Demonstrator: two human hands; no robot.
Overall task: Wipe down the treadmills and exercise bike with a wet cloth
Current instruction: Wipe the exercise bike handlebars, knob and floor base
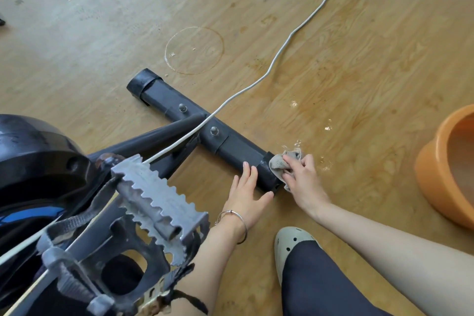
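The exercise bike's black base bar (195,120) lies across the wooden floor, running from upper left to lower right. My right hand (302,182) presses a grey wet cloth (280,164) against the bar's near end cap. My left hand (247,194) rests flat on the bar just left of that cap, fingers straight, thumb under the end. A grey toothed pedal (156,202) with a strap sits close in the lower left, beside the black flywheel housing (33,159).
An orange basin (436,177) holding murky water stands at the right edge. A white cable (282,51) runs from the top right across the bar toward the pedal. Water puddles and a ring mark (194,50) lie on the floor. My shoe (289,241) is below the hands.
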